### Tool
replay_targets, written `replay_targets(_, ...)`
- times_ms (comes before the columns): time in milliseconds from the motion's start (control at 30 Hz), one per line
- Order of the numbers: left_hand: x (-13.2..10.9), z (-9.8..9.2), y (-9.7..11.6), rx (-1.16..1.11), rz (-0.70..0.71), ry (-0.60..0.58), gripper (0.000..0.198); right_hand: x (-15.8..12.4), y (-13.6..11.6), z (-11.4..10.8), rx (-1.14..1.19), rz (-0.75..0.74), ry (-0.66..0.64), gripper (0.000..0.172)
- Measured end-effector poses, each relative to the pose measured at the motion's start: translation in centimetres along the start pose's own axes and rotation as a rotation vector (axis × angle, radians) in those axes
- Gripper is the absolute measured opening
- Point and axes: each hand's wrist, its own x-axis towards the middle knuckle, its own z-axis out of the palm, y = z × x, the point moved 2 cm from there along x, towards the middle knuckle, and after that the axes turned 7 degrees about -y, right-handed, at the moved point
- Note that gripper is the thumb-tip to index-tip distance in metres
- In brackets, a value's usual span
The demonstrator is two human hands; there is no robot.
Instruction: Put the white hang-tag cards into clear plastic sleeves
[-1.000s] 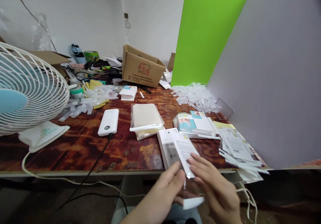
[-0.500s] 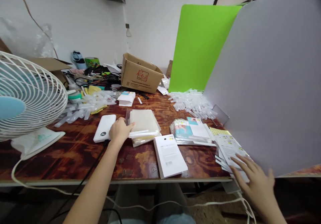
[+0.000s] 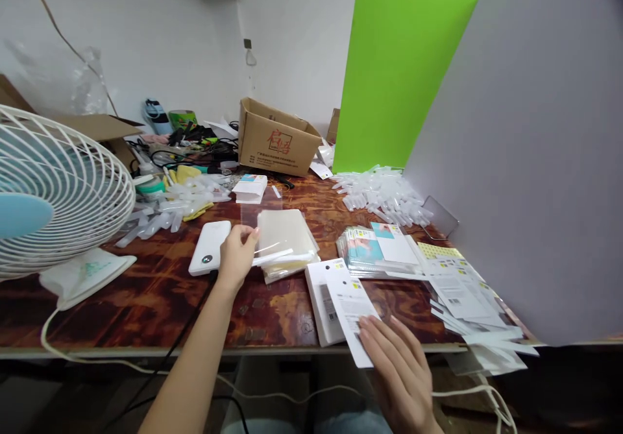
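brown table (image 3: pixel 277 311); printed card (image 3: pixel 348 309) (lengthwise) points forward-left

Operator: left hand (image 3: pixel 238 252) and right hand (image 3: pixel 396 362) both bare, fingers slim. Left forearm (image 3: pixel 195 356) slender, uncovered from wrist to where it leaves view, nearside of table (image 3: pixel 272 311). Below the table's front edge: pale blue cloth (image 3: pixel 357 423) over the lap, legs (image 3: pixel 263 382) greyish, dim; garment type cannot be told.

fan (image 3: pixel 63 194) cut off, card (image 3: pixel 348 311) print illegible
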Motion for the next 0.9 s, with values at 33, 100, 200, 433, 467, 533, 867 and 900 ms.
replay_targets(33,-1.0,0.1,0.7,-0.089,0.000,-0.053,0.013,0.4,-0.4,-0.7,0.004,-0.011,0.056,0.028)
replay_targets(100,-3.6,0.6,2.4,-0.263,0.001,-0.204,0.014,1.2,-1.2,-1.7,0.007,-0.029,0.135,0.024)
replay_targets(200,-7.6,1.6,4.5,-0.646,-0.088,-0.429,0.014,2.5,-2.2,-2.4,-0.010,-0.082,0.126,0.020)
replay_targets(433,-9.7,3.0,5.0,-1.063,-0.202,-0.386,0.017,2.0,-2.0,-2.1,-0.045,-0.190,-0.027,0.021)
replay_targets(467,-9.5,3.0,4.8,-1.062,-0.171,-0.325,0.016,1.6,-1.9,-2.0,-0.049,-0.182,-0.017,0.022)
replay_targets(533,-9.1,2.9,4.5,-1.029,-0.073,-0.177,0.015,0.9,-1.8,-1.4,-0.059,-0.176,-0.026,0.024)
replay_targets(867,-9.9,2.0,4.4,-0.970,-0.008,-0.039,0.019,2.0,-2.1,-1.2,-0.014,0.026,0.002,0.030)
replay_targets(900,-10.1,2.0,4.6,-0.982,-0.032,-0.072,0.019,2.5,-2.5,-1.7,0.001,0.003,0.040,0.027)
